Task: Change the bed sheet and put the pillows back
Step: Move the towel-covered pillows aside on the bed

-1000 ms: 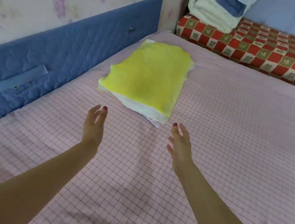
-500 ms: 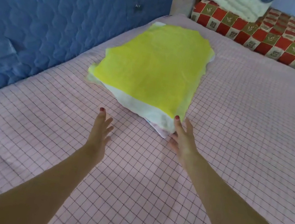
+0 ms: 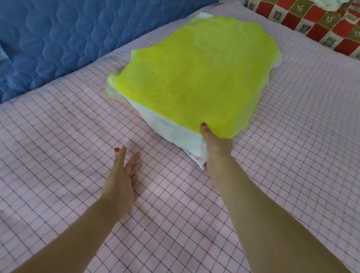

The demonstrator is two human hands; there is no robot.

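The bed sheet [image 3: 45, 184], pink with a dark grid, lies flat under both your forearms, and your left hand [image 3: 121, 183] hovers just above it, fingers straight and loose, holding nothing. A little further out, your right hand [image 3: 217, 144] is at the near corner of the pillow [image 3: 191, 78], thumb on the yellow towel cover, fingers tucked out of sight underneath (looks like a pinch on that corner). If you mean to shift it, bring the left hand to the other near corner so it moves squarely and doesn't wrinkle the sheet. Beyond, the blue quilted panel [image 3: 64, 7] runs beside the pillow, the red checked cushion [image 3: 337, 27] at the far end. No containers in view.
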